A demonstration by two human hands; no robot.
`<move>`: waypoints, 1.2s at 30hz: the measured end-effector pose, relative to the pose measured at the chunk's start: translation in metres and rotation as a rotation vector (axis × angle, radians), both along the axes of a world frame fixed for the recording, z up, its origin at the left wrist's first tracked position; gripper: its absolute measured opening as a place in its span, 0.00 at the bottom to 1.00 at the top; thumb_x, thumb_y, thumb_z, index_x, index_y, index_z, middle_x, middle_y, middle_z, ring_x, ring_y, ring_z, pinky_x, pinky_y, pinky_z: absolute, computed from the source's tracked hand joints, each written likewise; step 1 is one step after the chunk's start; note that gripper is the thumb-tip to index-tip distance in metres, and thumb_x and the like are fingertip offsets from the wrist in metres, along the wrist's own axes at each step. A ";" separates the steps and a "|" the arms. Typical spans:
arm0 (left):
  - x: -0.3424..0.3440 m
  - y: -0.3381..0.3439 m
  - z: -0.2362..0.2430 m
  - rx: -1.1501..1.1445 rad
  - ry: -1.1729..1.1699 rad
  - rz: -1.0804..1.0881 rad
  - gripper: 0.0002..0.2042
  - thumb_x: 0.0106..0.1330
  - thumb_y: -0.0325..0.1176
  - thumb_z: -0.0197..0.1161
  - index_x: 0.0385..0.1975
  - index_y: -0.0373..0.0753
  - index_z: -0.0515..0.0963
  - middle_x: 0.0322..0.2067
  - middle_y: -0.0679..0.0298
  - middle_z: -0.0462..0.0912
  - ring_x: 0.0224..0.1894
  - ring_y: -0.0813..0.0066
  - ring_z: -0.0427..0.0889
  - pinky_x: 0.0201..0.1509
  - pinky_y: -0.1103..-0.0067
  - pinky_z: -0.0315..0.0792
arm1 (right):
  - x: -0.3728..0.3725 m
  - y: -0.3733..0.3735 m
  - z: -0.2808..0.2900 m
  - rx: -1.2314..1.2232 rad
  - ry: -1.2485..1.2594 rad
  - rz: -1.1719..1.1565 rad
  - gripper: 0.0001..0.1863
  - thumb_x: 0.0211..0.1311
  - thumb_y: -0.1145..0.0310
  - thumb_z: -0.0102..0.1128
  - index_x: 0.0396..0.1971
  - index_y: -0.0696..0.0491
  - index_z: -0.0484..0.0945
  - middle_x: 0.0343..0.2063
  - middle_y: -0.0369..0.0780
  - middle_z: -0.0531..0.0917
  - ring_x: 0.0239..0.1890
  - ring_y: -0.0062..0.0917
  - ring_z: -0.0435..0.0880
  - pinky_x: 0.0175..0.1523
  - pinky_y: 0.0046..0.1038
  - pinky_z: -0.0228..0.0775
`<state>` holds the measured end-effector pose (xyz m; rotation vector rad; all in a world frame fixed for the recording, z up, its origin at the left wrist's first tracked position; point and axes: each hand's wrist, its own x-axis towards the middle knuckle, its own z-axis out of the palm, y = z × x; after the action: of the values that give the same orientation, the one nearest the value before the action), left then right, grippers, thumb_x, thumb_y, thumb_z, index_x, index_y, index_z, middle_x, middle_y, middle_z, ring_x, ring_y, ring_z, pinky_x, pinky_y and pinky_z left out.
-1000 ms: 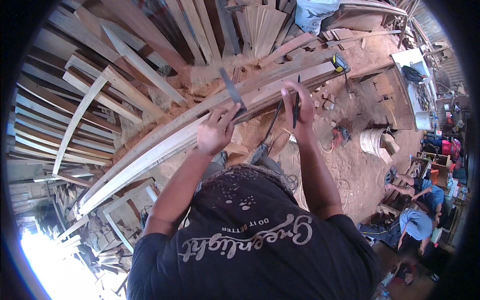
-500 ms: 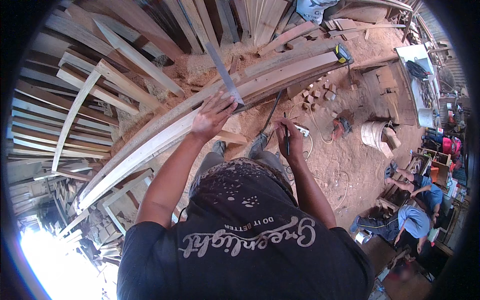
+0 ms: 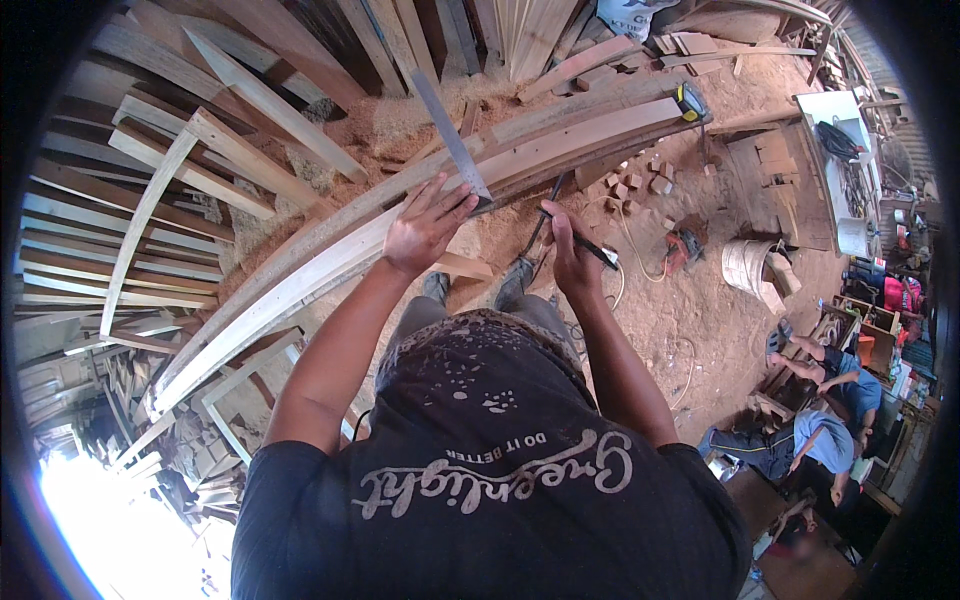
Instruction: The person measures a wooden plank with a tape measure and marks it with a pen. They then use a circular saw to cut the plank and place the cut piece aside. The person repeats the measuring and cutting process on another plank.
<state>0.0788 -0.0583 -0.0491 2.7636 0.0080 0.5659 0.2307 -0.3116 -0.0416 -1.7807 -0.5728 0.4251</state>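
R hand [image 3: 574, 252] w/ blk pen [image 3: 598, 252] now nearer metal sq [image 3: 447, 134]

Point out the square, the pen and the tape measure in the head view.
Square [image 3: 447, 130]: head view, on the middle of its blade.
Pen [image 3: 598, 253]: head view, on its dark barrel.
Tape measure [image 3: 689, 102]: head view, on its yellow-and-black case.

Sq. [image 3: 445, 125] across plank [image 3: 545, 151], tape meas. [image 3: 690, 102] at R end, 1 bucket [image 3: 742, 266] (wood pcs. [image 3: 787, 273] inside) farther R.
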 end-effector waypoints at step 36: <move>0.002 0.001 -0.001 -0.085 -0.052 0.008 0.23 0.65 0.30 0.72 0.62 0.50 0.85 0.64 0.66 0.84 0.71 0.50 0.77 0.73 0.56 0.73 | 0.036 0.099 0.053 -0.077 -0.320 0.226 0.11 0.73 0.63 0.68 0.47 0.53 0.88 0.39 0.48 0.90 0.40 0.45 0.90 0.46 0.36 0.81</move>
<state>0.0813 -0.0574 -0.0500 2.6666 0.0305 0.6248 0.2665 -0.2126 0.0119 -1.8786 -1.0009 0.3202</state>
